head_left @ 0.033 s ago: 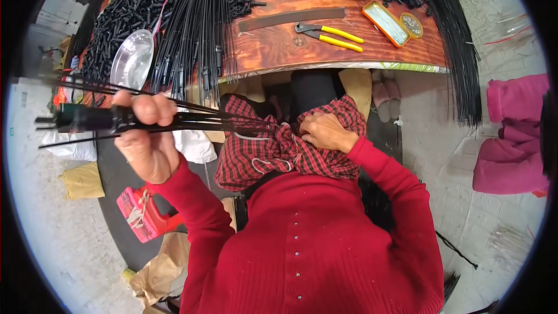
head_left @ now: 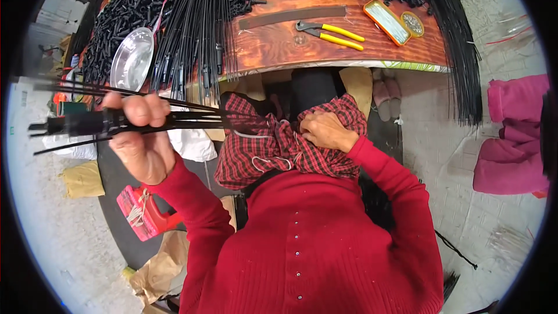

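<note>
My left hand (head_left: 141, 134) is closed round a bundle of thin black cables (head_left: 197, 117) with a thicker black sleeve (head_left: 81, 122) at its left end. The bundle lies nearly level above the floor, left of my lap, and some strands look smeared by motion. My right hand (head_left: 326, 130) rests on the red-and-black plaid cloth (head_left: 256, 160) over my lap, its fingers curled in against the fabric. Whatever those fingers hold, if anything, is hidden.
On the wooden table (head_left: 279, 40) lie yellow-handled pliers (head_left: 331, 35), a dark strip (head_left: 290, 17), an orange-rimmed tin (head_left: 386, 22), and a round dish (head_left: 412, 24). Long black cables (head_left: 192, 29) hang over its edge beside a clear bowl (head_left: 132, 59). A red plastic stool (head_left: 142, 214) stands lower left.
My left hand has shifted slightly left with the black cables and sleeve. My right hand has stayed on the plaid cloth.
</note>
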`<state>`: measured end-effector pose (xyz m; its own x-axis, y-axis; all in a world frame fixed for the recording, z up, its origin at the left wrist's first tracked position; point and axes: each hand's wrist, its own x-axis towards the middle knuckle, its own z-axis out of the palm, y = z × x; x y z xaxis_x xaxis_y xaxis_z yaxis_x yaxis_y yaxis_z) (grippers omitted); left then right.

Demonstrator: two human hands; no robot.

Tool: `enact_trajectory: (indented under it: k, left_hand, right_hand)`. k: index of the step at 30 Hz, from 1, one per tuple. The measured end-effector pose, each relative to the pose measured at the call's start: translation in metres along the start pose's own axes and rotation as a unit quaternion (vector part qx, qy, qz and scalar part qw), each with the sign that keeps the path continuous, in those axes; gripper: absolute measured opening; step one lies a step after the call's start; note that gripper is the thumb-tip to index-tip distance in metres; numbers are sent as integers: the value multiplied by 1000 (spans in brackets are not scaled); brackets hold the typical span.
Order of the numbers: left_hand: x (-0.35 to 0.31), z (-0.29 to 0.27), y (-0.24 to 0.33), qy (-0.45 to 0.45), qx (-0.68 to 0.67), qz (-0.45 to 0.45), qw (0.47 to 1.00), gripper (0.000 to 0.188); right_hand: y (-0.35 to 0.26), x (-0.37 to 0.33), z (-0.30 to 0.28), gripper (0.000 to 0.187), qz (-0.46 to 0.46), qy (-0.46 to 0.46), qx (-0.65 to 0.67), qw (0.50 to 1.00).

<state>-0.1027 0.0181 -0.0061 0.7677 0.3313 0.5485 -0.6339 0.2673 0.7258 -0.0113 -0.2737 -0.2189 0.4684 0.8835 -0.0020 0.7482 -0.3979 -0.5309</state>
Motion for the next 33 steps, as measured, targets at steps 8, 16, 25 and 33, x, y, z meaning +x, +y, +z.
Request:
enact_trajectory:
  k: [8,16,25,33]
  left_hand:
    - [-2,-2,32,-42,23,26,999,55]
    - [8,-8,60,50,-169,97,980,42]
    - [-13,-92,18,189,-163,20,968,28]
    - [-27,-114,-38,203,-250,-67,944,33]
  right_hand:
    - [-12,19,10,18,85,31,109,990]
    - [-16,39,41,33,148,-2,315,937]
    - [-27,9,-65,68,80,215,664,712]
    - [-37,-17,-135,44,0,290,670,684]
